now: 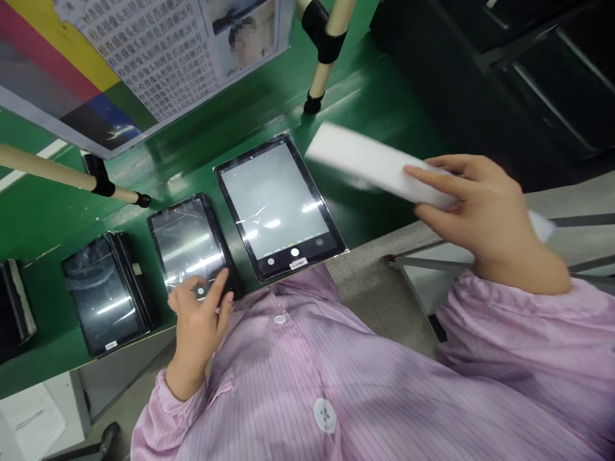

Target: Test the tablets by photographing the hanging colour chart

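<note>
My right hand (485, 198) grips one end of a long white slab-like piece (365, 160), blurred, above the green bench to the right of the tablets; its kind I cannot make out. My left hand (196, 314) has its fingers apart over the lower edge of a smaller tablet (185, 234), near a white round button on its screen. Whether a fingertip touches the glass I cannot tell. Between my hands lies a larger tablet (278, 198) with its screen lit, showing a camera view with a white shutter button.
Further left lie a stack of dark tablets (103, 294) and another dark stack (12, 307). A printed chart board (144, 64) stands behind on beige tube legs (317, 77). Black cases (504, 83) fill the back right. The green bench (379, 96) ends just before my body.
</note>
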Demonstrator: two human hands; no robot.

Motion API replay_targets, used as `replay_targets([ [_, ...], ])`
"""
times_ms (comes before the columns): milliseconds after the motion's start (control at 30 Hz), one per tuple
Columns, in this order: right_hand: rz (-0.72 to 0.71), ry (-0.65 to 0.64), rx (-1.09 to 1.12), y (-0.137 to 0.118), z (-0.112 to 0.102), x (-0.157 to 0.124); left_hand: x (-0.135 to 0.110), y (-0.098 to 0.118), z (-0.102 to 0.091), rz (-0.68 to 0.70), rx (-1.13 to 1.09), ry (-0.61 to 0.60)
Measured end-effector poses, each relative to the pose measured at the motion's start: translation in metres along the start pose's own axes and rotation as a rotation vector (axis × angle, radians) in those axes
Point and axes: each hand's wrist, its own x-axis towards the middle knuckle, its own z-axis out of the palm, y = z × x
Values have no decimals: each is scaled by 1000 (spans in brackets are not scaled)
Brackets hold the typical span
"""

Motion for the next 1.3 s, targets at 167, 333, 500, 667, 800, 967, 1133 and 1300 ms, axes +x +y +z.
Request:
replay_targets([
  [167,259,-55,-90,-14,32,8,-7,-50,10,-591,-69,-62],
  [333,393,-103,541,-69,45,-2,-6,-99,19,-1039,-477,-140],
  [500,531,-403,1239,-115,49,-16,-4,-109,25,-1097,-754,-99],
  [667,522,-285,1162,-122,57,-17,-4,-105,20,-1118,-886,20],
  [800,505,-262,1101,-118,63,-18,-2,-103,13,-1116,-1004,50],
  [967,561,-125,1100,-118,61,-16,3,-104,6,-1076,-1096,70],
  [1133,396,73,897,-133,56,-12,4,-107,7,-1024,-1179,90],
  [1300,151,101,624,-167,43,-5,7,-101,20,-980,-1352,193],
])
